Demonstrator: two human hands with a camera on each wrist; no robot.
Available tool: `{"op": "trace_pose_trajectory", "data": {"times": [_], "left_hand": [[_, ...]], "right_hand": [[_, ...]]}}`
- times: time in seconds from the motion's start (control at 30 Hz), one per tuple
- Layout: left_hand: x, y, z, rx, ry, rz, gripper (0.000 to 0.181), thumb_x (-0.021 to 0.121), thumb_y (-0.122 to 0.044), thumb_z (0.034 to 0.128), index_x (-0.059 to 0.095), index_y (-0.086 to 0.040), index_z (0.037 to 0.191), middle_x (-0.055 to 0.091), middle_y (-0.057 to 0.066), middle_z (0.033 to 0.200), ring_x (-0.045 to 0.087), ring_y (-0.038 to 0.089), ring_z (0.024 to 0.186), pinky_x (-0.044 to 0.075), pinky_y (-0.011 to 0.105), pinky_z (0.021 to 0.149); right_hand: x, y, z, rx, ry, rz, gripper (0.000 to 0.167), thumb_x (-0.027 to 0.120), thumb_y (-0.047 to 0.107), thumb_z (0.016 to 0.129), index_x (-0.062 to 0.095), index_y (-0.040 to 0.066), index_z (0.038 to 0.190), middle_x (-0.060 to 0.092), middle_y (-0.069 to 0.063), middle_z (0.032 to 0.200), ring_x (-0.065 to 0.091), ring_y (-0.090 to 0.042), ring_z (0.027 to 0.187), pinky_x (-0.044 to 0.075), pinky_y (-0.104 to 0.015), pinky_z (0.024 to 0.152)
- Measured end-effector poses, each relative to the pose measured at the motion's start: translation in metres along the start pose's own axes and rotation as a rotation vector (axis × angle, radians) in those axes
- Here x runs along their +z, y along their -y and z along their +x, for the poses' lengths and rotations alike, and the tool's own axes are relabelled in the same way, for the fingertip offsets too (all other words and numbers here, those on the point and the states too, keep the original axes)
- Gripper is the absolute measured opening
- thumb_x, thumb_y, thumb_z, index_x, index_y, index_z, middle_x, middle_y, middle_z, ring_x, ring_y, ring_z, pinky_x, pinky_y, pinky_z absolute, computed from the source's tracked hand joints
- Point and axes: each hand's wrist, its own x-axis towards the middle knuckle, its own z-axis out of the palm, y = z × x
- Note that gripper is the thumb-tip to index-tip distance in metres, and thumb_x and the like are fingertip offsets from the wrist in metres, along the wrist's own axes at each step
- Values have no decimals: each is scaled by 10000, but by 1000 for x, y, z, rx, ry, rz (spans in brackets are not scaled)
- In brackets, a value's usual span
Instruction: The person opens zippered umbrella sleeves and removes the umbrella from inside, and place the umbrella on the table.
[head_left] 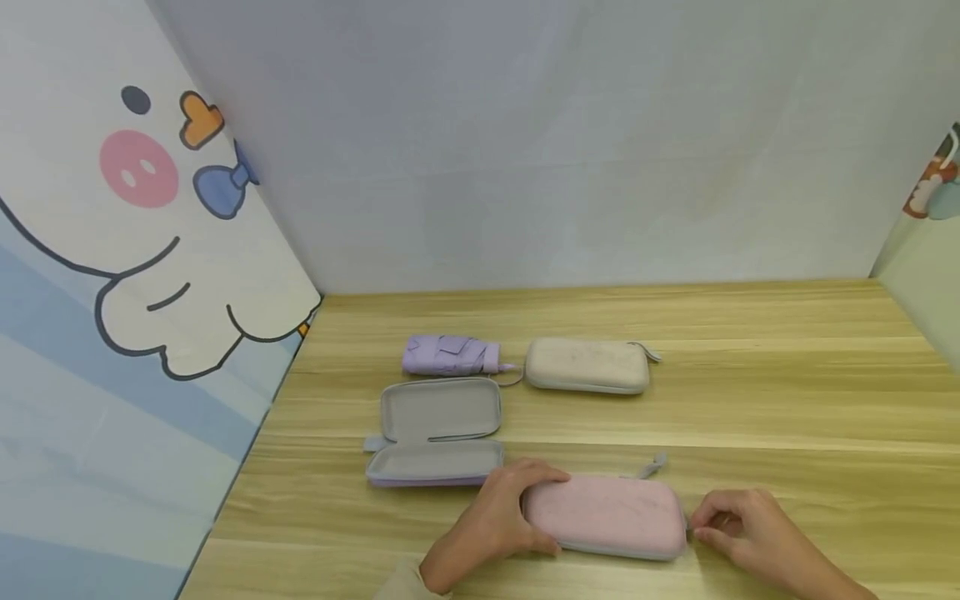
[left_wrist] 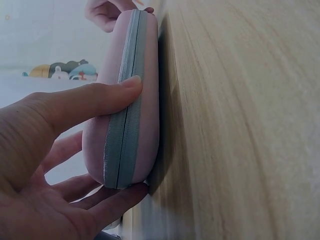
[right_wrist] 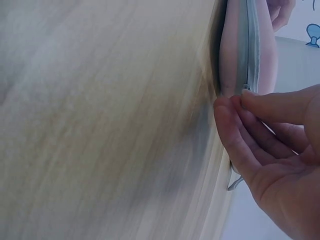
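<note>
Zipping or unzipping, apparently: my left hand [head_left: 501, 515] grips the pink case [head_left: 607, 515] on the near tabletop [head_left: 795, 417] while my right hand [head_left: 750, 533] pinches its zipper pull [head_left: 689, 528], a steady draw seemingly called for next.

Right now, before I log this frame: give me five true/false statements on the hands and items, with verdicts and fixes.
1. The left hand grips the pink case. True.
2. The right hand lies flat on the umbrella. False: its fingertips pinch at the zipper pull on the pink case's end.
3. The purple case lies open, grey lining showing. True.
4. The cream case is wide open. False: it is closed.
5. In the head view, the purple umbrella is left of the cream case. True.
</note>
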Motion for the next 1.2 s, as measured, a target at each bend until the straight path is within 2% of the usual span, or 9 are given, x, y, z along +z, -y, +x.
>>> {"op": "trace_pose_trajectory", "data": {"times": [0.2,0.47,0.77,1.0,1.2], "left_hand": [[-1,0,-1,-8,-4,-7,734,932,-182,490,660,-191,1172,626,-72,1168,542,100,1117,423,291,957],[1,1,-1,-2,-7,1,736,931,-193,491,658,-191,1175,624,-76,1174,538,106,1125,413,320,966],[2,2,-1,8,-11,-2,737,932,-196,489,658,-192,1174,626,-70,1171,542,102,1115,420,311,957],[1,0,-1,-13,-2,-1,733,928,-210,496,657,-212,1177,622,-87,1170,540,92,1114,404,368,961],[0,0,0,-4,-4,-9,726,929,-203,499,658,-209,1173,623,-83,1162,543,96,1106,419,330,949]], "right_hand": [[2,-1,-2,-55,9,9,192,723,-79,738,673,104,768,682,14,772,614,-30,670,520,-219,535],[1,2,-4,7,67,18,134,711,-27,781,671,100,796,674,33,787,612,-23,699,524,-216,569],[1,3,-5,-2,69,-7,153,719,-27,774,667,116,794,670,47,782,605,-13,692,518,-211,562],[1,6,-6,9,88,13,137,712,-24,784,677,108,799,676,35,788,612,-24,695,522,-212,571],[2,7,-7,17,82,37,129,712,-33,781,684,91,799,679,24,781,618,-39,676,523,-220,562]]}}
